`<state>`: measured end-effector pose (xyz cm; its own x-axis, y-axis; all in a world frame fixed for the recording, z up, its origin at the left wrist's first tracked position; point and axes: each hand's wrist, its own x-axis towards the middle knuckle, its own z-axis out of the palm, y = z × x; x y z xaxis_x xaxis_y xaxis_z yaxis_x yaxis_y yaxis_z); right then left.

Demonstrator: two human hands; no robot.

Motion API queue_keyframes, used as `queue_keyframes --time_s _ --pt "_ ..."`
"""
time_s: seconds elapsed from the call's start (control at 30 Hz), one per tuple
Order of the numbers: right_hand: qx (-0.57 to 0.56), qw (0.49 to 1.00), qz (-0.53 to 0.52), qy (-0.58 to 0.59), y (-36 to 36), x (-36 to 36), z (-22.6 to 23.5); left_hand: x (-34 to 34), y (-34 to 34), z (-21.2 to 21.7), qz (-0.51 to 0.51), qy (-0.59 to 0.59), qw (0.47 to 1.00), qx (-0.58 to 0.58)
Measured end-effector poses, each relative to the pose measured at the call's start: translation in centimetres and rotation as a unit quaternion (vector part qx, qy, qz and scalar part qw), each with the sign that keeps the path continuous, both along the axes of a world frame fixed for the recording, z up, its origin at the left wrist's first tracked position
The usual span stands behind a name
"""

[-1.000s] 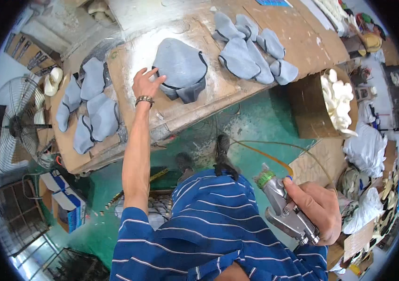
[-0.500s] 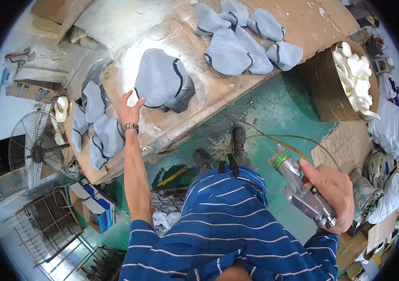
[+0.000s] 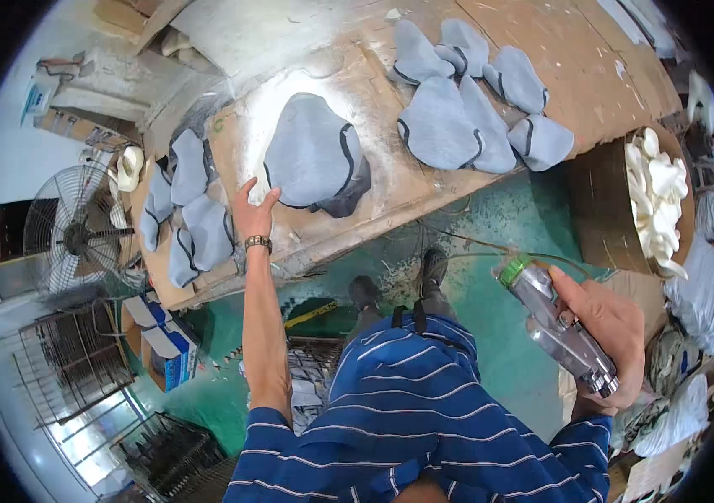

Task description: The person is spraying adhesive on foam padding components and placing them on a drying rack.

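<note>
A grey fabric piece with dark edging (image 3: pixel 310 151) lies on a whitened patch of the cardboard-covered table, with a darker part showing from under its right side. Beside its lower left edge is my left hand (image 3: pixel 254 213), fingers spread and holding nothing. The thumb is close to the edging; whether it touches I cannot tell. My right hand (image 3: pixel 612 335) is wrapped round a metal spray gun (image 3: pixel 545 312) with a green ring near its tip. I hold it out over the floor, right of my body, its green end pointing up and left toward the table.
Several similar grey pieces (image 3: pixel 441 126) lie at the table's far right, and more (image 3: pixel 206 226) at its left. A carton of cream-coloured shaped parts (image 3: pixel 652 201) stands right of the table. A hose (image 3: pixel 474 237) crosses the green floor. A fan (image 3: pixel 78 239) stands at left.
The whole view has shifted, so the table sits lower and farther right. My left hand has drawn slightly away from the grey piece. My right hand still grips the spray gun.
</note>
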<state>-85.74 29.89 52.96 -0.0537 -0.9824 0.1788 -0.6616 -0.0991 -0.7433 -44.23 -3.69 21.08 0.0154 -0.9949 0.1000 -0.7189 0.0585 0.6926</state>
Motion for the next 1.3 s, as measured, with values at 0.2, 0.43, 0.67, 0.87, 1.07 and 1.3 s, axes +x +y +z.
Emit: queue_keyframes --time_s 0.2,0.43,0.67,0.87,1.07,1.3 --pt "-0.009 1.000 0.008 -0.001 -3.0 0.7 0.5 -0.5 1.2 -2.8 0.068 0.206 0.975 0.042" --pt "0.015 0.997 0.077 -0.024 -4.2 3.3 1.5 1.0 4.7 -4.2 0.191 0.370 0.908 0.045" --pt "0.027 0.995 0.095 -0.006 -4.8 5.5 1.8 4.7 13.1 -3.5 0.210 0.327 0.920 0.049" --pt "0.030 1.000 -0.003 0.000 -4.2 6.0 1.9 5.4 15.8 -2.5 0.182 0.287 0.940 0.037" --pt "0.049 0.999 -0.004 0.013 -1.9 6.6 3.0 3.7 15.1 0.0 0.176 0.276 0.945 0.026" --pt "-0.017 0.994 0.052 0.094 -0.8 5.5 3.8 2.2 13.7 1.7 0.126 0.313 0.941 -0.021"
